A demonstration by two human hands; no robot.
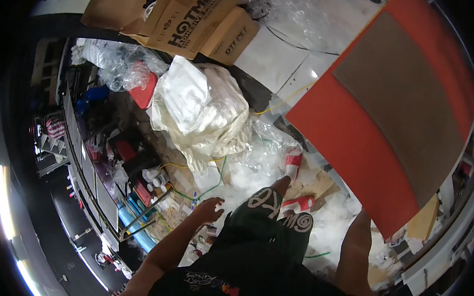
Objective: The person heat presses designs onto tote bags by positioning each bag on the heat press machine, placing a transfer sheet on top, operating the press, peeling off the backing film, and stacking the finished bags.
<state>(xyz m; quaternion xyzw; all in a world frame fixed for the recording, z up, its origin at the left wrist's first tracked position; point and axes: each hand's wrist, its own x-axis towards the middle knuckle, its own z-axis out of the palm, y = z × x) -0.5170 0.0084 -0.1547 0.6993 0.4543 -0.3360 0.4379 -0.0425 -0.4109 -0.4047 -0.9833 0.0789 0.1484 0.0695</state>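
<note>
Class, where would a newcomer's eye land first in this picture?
Probably on the large red board, with its brown area, at the upper right; the right forearm meets its lower edge. Next comes the bulging white plastic bag in the upper middle, below the cardboard boxes.

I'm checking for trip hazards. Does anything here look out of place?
Yes. Crumpled clear plastic lies by the red shoes, and a green cord runs loose to their left. It looks odd because both lie so near where someone stands. The red sheet shows no damage I can make out.
</note>
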